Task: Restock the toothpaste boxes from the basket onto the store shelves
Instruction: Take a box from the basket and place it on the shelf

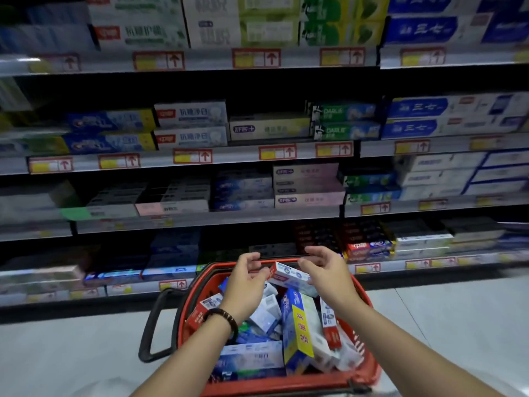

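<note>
A red slotted plastic basket (pixel 363 348) holds jumbled glossy cardboard toothpaste boxes (pixel 297 325). Above it the left hand (pixel 244 285) and right hand (pixel 329 277), fingers loosely curved, flank 1 tilted white-and-red carton (pixel 289 277); I cannot tell whether they grip it. Beyond, grey metal shelves (pixel 243 219) carry stacked cartons.

We're riding at head height here, one wide-angle view worn by the person, facing forward and tipped downward. The store shelves (pixel 243 217) stand square ahead and fill the upper two thirds, near enough that we read some box lettering in the middle, while the edges bow and smear. Right beneath us, bottom centre, sits the red basket (pixel 369 368), very close. Both forearms run in from the lower edge, up to the left hand (pixel 243 285) and right hand (pixel 329 276) over its far rim. Pale floor (pixel 71 353) flanks it on both sides.
</note>
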A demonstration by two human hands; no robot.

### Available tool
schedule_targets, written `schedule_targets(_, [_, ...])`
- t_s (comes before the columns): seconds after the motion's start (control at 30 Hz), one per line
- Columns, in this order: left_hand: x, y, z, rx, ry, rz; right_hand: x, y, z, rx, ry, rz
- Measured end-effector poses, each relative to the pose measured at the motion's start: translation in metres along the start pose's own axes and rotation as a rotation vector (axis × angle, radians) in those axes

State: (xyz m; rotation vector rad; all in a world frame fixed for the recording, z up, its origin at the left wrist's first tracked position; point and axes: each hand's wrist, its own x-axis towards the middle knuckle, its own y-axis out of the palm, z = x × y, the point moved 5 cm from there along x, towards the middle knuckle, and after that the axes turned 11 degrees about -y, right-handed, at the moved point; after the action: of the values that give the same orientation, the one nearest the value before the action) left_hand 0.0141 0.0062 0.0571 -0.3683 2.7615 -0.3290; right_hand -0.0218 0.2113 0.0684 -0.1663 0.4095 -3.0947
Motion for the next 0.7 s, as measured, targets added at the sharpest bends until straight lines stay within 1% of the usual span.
schedule_targets(0.13, [0.008,0.010,0.028,0.040,-0.081,0.014,-0.010,-0.004,-0.036,-0.054,0.099,0.008])
schedule_targets(0.23, [0.012,0.023,0.045,0.095,-0.203,0.140,-0.021,-0.001,-0.061,-0.088,0.178,0.053])
schedule_targets(0.33, [0.012,0.038,0.055,0.014,-0.351,0.248,-0.028,0.003,-0.081,-0.101,0.248,0.091])
schedule_targets(0.4, [0.012,0.046,0.058,0.016,-0.380,0.287,-0.032,0.005,-0.089,-0.128,0.285,0.114])
schedule_targets(0.53, [0.013,0.059,0.065,0.059,-0.381,0.339,-0.037,0.011,-0.100,-0.210,0.325,0.167])
schedule_targets(0.7, [0.016,0.073,0.074,0.022,-0.425,0.396,-0.045,0.018,-0.104,-0.326,0.358,0.234])
